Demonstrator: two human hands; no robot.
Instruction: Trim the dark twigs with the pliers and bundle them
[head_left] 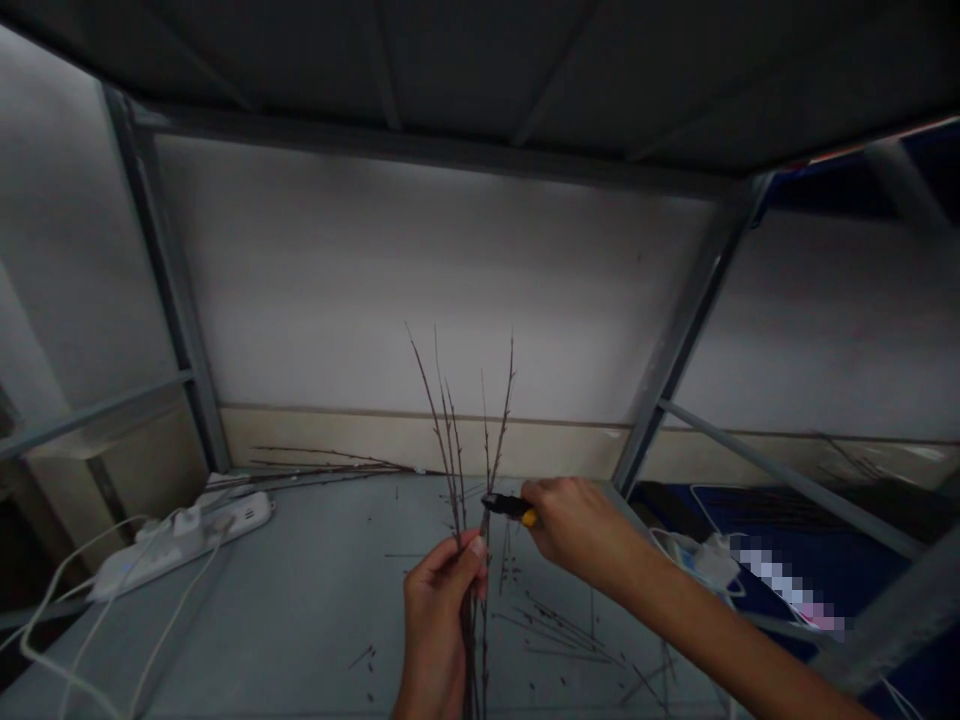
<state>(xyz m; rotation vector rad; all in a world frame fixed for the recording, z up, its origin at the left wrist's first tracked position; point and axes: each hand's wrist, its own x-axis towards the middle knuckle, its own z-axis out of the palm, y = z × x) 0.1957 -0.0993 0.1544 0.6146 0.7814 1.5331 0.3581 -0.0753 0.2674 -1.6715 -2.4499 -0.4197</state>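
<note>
The left hand (439, 615) is closed around upright twigs (459, 450); the right hand (574, 525) grips black cutters (506, 506) against them. Short twig pieces (559, 635) litter the shelf (262, 625), with longer twigs (322, 468) lying whole behind.

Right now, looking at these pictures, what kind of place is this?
Probably a plain storeroom or workroom. It has a steel shelving rack, a white power strip with cables, and twig clippings scattered on a grey shelf.
</note>
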